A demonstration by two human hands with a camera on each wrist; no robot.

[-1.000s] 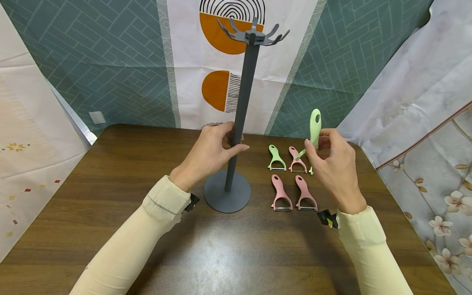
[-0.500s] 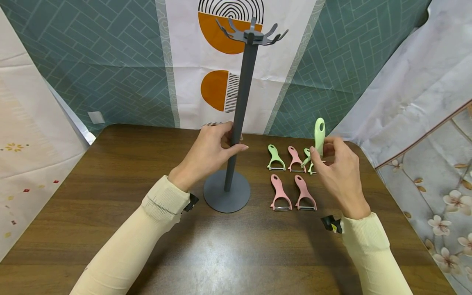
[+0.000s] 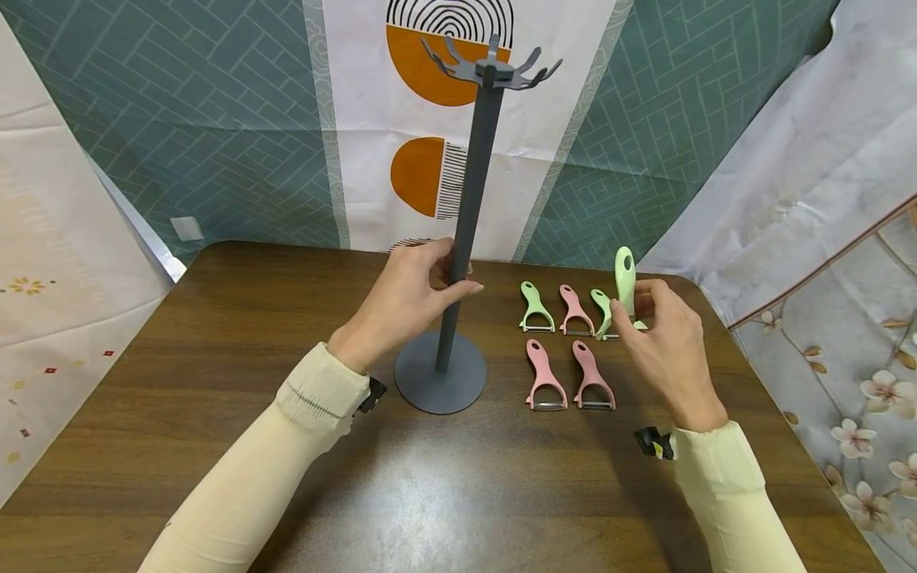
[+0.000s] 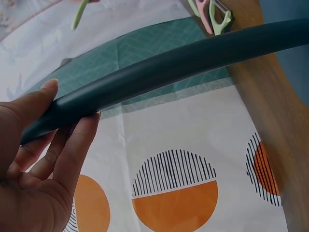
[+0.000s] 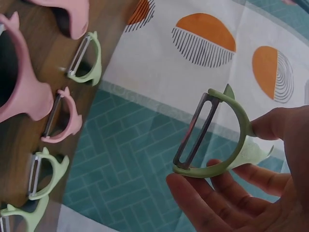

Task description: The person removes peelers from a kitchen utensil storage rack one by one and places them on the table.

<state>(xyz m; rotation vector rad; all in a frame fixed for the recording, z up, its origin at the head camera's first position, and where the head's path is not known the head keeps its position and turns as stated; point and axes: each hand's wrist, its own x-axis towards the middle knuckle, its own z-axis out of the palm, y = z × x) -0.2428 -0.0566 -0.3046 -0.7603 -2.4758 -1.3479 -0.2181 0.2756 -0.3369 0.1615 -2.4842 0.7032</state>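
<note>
My left hand [image 3: 401, 298] grips the pole of a dark grey hook stand [image 3: 478, 159], low down, with the thumb across its front. In the left wrist view the pole [image 4: 145, 77] runs through the curled fingers. On the right, my right hand [image 3: 666, 342] pinches a light green peeler [image 3: 625, 274], handle upward, over the table. The right wrist view shows this peeler's [image 5: 245, 126] metal blade facing the camera, thumb and fingers around its curved frame. Beside that hand lie a pink peeler [image 3: 571, 301] and a green peeler [image 3: 602, 302], the latter partly covered by the held one.
Another green peeler [image 3: 532, 299] lies nearer the stand, with two pink peelers [image 3: 542, 366] in a front row. The stand's round base [image 3: 415, 378] rests on the brown wooden table [image 3: 251, 358]. Patterned cloth [image 3: 236, 159] hangs behind the table.
My right hand has moved down and slightly right with the green peeler, uncovering more of the green peeler on the table. The left hand stays on the pole.
</note>
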